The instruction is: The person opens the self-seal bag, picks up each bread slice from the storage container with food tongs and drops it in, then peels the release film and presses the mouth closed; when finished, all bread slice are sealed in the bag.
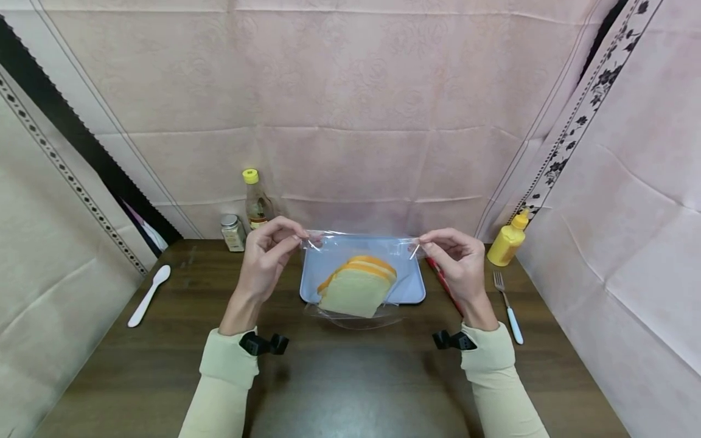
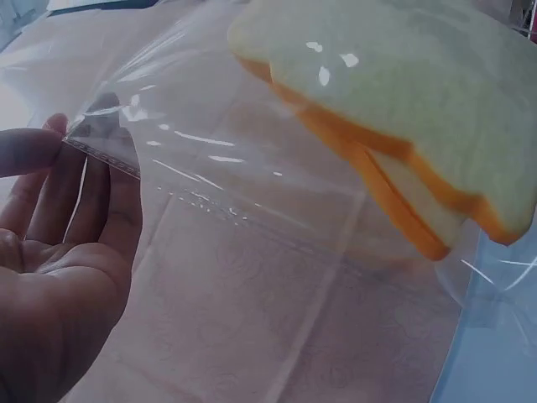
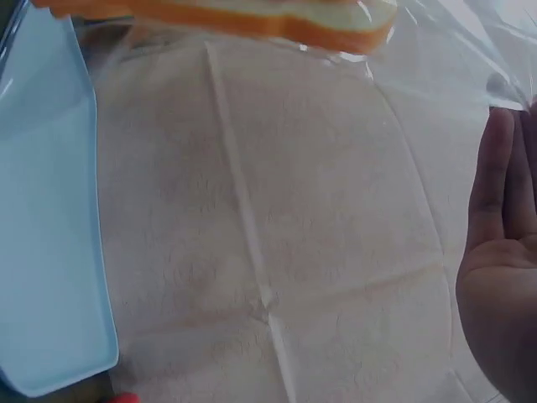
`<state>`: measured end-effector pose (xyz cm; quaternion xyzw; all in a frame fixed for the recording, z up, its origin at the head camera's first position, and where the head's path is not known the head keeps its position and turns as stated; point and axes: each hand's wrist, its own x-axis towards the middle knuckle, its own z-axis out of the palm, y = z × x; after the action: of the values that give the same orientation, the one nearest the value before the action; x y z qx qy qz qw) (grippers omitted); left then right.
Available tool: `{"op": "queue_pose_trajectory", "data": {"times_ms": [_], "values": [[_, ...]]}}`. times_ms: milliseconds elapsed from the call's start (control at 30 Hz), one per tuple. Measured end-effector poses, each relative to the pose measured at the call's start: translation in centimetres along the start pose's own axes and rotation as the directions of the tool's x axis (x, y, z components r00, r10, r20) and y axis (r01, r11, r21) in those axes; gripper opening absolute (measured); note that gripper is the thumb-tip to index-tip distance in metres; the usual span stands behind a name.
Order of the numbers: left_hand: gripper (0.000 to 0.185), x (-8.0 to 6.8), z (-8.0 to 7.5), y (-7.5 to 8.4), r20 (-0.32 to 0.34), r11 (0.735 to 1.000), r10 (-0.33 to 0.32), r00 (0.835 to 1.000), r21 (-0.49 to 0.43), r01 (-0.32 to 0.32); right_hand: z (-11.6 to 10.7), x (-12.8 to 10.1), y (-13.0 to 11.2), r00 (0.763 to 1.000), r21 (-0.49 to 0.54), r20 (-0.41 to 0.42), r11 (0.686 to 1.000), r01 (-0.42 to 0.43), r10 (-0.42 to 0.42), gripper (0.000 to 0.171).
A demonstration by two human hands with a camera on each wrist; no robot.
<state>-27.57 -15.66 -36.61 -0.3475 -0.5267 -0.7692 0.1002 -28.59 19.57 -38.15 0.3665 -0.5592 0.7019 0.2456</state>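
Note:
Two slices of bread (image 1: pixel 356 292) with orange-brown crusts sit inside a clear plastic bag (image 2: pixel 218 168). The bag hangs stretched between both hands, above the table and in front of a light blue tray (image 1: pixel 417 287). My left hand (image 1: pixel 266 258) pinches its upper left corner between thumb and fingertips. At the upper right corner, my right hand (image 1: pixel 459 264) pinches the film the same way. In the left wrist view the bread slices (image 2: pixel 403 126) overlap each other behind the shiny film. Part of the tray is hidden behind the bread.
A white spoon (image 1: pixel 149 296) lies at the left. Behind my left hand stand a small jar (image 1: pixel 233 233) and a yellow-capped bottle (image 1: pixel 257 204). On the right are a yellow squeeze bottle (image 1: pixel 507 241), a fork (image 1: pixel 509 309) and a red object (image 1: pixel 440 277) partly covered by my right hand.

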Motion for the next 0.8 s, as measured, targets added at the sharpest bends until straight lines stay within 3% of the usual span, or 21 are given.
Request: {"op": "queue_pose_trajectory", "data": {"times_ms": [333, 433, 533, 600, 800], "values": [[0.028, -0.05, 0.34, 0.11, -0.055, 1.0, -0.026, 0.998, 0.0, 0.026, -0.64, -0.19, -0.25, 0.999, -0.049, 0.037, 0.999, -0.017, 0.019, 0.019], [0.018, -0.08, 0.46, 0.16, -0.088, 0.994, -0.023, 0.996, 0.101, 0.032, -0.53, -0.21, -0.42, 0.998, -0.086, 0.032, 0.995, -0.059, 0.062, 0.012], [0.009, -0.06, 0.59, 0.25, -0.132, 0.969, -0.029, 0.991, 0.241, 0.061, -0.44, -0.23, -0.58, 0.993, -0.152, 0.022, 0.982, -0.113, 0.117, 0.008], [0.015, -0.07, 0.59, 0.36, -0.152, 0.941, -0.039, 0.988, 0.328, 0.088, -0.41, -0.23, -0.65, 0.989, -0.195, 0.015, 0.971, -0.141, 0.147, 0.011], [0.02, -0.23, 0.14, 0.76, -0.154, 0.893, -0.074, 0.985, 0.429, 0.134, -0.47, -0.23, -0.74, 0.984, -0.232, 0.035, 0.959, -0.164, 0.177, 0.013]]}}
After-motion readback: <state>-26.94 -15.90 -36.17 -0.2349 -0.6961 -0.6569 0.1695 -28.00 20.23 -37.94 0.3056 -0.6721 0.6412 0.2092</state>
